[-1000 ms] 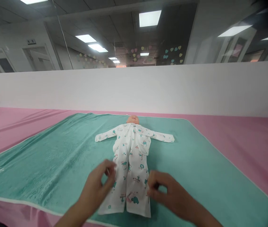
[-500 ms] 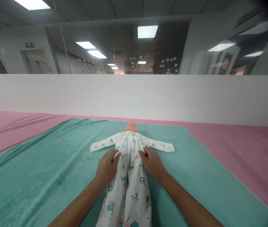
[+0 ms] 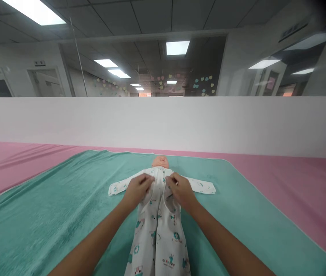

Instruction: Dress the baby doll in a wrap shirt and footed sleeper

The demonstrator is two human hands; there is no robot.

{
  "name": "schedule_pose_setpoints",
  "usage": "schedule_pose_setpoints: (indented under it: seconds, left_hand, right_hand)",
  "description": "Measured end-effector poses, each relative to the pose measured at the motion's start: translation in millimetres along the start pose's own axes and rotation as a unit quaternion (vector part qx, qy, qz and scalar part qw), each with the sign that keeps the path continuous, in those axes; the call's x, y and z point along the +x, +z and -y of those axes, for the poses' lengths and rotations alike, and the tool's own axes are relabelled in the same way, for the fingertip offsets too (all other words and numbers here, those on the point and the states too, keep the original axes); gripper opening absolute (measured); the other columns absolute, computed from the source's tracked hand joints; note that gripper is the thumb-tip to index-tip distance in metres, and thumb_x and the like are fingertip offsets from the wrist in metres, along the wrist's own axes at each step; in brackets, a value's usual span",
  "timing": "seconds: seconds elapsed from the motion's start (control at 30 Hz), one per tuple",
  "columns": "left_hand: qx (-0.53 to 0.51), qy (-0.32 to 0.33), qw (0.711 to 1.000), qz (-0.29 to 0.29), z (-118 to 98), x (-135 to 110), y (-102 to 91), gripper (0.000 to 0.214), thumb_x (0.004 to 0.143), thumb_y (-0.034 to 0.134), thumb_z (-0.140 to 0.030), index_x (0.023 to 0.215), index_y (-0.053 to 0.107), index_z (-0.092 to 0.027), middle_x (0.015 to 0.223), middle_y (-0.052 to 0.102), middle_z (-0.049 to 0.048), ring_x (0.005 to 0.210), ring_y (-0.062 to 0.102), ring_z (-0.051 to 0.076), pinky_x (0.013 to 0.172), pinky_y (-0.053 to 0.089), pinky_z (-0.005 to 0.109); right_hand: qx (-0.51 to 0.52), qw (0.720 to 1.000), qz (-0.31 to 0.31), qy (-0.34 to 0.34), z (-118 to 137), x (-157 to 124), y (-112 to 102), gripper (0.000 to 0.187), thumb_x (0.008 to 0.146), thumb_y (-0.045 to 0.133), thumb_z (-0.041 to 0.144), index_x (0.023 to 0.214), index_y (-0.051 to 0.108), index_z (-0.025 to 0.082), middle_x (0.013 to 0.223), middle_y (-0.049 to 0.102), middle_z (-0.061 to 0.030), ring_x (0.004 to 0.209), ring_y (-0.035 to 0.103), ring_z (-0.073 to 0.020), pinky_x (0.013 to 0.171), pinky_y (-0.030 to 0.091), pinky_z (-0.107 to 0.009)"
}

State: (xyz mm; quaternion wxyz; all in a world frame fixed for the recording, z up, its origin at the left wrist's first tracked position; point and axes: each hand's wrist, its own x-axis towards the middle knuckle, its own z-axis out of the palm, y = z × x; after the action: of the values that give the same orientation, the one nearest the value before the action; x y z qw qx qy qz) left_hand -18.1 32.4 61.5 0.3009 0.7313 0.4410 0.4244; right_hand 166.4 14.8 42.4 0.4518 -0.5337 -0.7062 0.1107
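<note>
A baby doll (image 3: 160,161) lies on its back on a teal towel (image 3: 65,203), dressed in a white printed romper (image 3: 158,237) with its sleeves spread to both sides. My left hand (image 3: 136,188) rests on the left side of the doll's chest, fingers curled and pinching the romper's front edge. My right hand (image 3: 180,190) is on the right side of the chest, fingers likewise closed on the fabric. The two hands sit close together at the front opening, just below the doll's head.
The teal towel lies over a pink cover (image 3: 295,180) that reaches left and right. A white partition wall (image 3: 163,122) runs along the far edge, with glass and a lit office ceiling above it.
Both hands have moved up from the romper's legs to the doll's chest and closed in on the front opening. The view has shifted forward and slightly down.
</note>
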Motion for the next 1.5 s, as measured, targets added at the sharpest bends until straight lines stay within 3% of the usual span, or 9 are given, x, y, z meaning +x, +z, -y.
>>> schedule_pose_setpoints:
  seconds: [0.13,0.27,0.47,0.6,0.73,0.8,0.93,1.23,1.5]
  left_hand:
    - [0.069,-0.036,0.996,-0.034,13,68,16.8,0.022,0.078,0.048,-0.028,0.090,0.062,-0.017,0.070,0.062,0.0004,0.062,0.054,0.012,0.057,0.037,0.022]
    - [0.148,-0.040,0.988,-0.002,31,99,36.1,0.016,0.073,0.051,-0.024,0.064,0.061,-0.016,0.067,0.062,0.0042,0.066,0.053,0.016,0.059,0.033,0.025]
    - [0.117,-0.073,0.990,0.018,36,99,29.2,0.010,0.064,0.060,-0.026,0.066,0.059,-0.016,0.064,0.060,0.0019,0.060,0.050,0.015,0.054,0.031,0.024]
    - [0.066,-0.087,0.994,0.031,31,98,20.0,0.015,0.062,0.060,-0.023,0.050,0.054,-0.016,0.051,0.052,-0.0010,0.053,0.045,0.012,0.051,0.030,0.023]
    - [0.007,-0.112,0.994,0.014,34,96,15.4,0.016,0.065,0.057,-0.023,0.052,0.054,-0.015,0.048,0.047,-0.0030,0.047,0.041,0.009,0.049,0.032,0.022]
    - [-0.095,-0.130,0.987,0.021,36,95,14.0,0.018,0.068,0.059,-0.026,0.054,0.054,-0.015,0.049,0.047,-0.0030,0.047,0.044,0.008,0.051,0.037,0.021]
    - [-0.335,-0.162,0.928,0.033,38,94,17.2,0.018,0.061,0.071,-0.027,0.062,0.061,-0.012,0.062,0.059,0.0017,0.063,0.056,0.011,0.067,0.047,0.023]
    - [-0.343,-0.181,0.922,0.023,38,93,26.5,0.017,0.058,0.074,-0.024,0.065,0.065,-0.011,0.065,0.064,0.0028,0.062,0.056,0.010,0.067,0.046,0.022]
    - [-0.310,-0.149,0.939,0.016,37,91,29.6,0.013,0.061,0.070,-0.021,0.063,0.062,-0.011,0.058,0.059,0.0005,0.053,0.050,0.007,0.057,0.043,0.020]
  right_hand:
    - [-0.128,0.987,-0.002,0.098,-13,53,16,0.027,0.082,0.046,0.044,0.073,0.051,0.018,0.071,0.058,-0.0052,0.069,0.052,-0.0197,0.059,0.034,-0.027]
    - [-0.151,0.980,0.051,0.119,-29,80,36,0.025,0.079,0.051,0.036,0.067,0.055,0.015,0.076,0.062,-0.0162,0.077,0.057,-0.0267,0.063,0.035,-0.031]
    - [-0.049,0.992,0.062,0.099,-51,91,32,0.030,0.078,0.049,0.030,0.051,0.044,0.019,0.052,0.055,-0.0032,0.055,0.052,-0.0167,0.054,0.033,-0.026]
    - [0.049,0.994,0.020,0.096,-44,96,40,0.039,0.087,0.031,0.044,0.060,0.045,0.020,0.052,0.052,0.0014,0.049,0.048,-0.0128,0.050,0.033,-0.024]
    - [0.166,0.982,-0.023,0.087,-34,95,59,0.038,0.082,0.039,0.048,0.056,0.041,0.020,0.051,0.046,0.0041,0.050,0.043,-0.0119,0.051,0.032,-0.023]
    - [0.192,0.976,-0.040,0.093,-34,93,62,0.037,0.079,0.044,0.047,0.054,0.038,0.020,0.049,0.042,0.0050,0.050,0.040,-0.0115,0.050,0.031,-0.023]
    - [0.195,0.974,-0.054,0.105,-41,87,58,0.036,0.077,0.045,0.047,0.053,0.039,0.020,0.049,0.039,0.0055,0.050,0.036,-0.0115,0.050,0.030,-0.023]
    - [0.152,0.976,-0.105,0.117,-37,76,54,0.032,0.074,0.052,0.042,0.052,0.045,0.020,0.053,0.047,0.0042,0.056,0.042,-0.0131,0.057,0.033,-0.024]
    - [0.197,0.972,-0.082,0.096,-43,71,53,0.029,0.075,0.052,0.043,0.059,0.053,0.019,0.054,0.049,0.0040,0.055,0.044,-0.0123,0.057,0.035,-0.023]
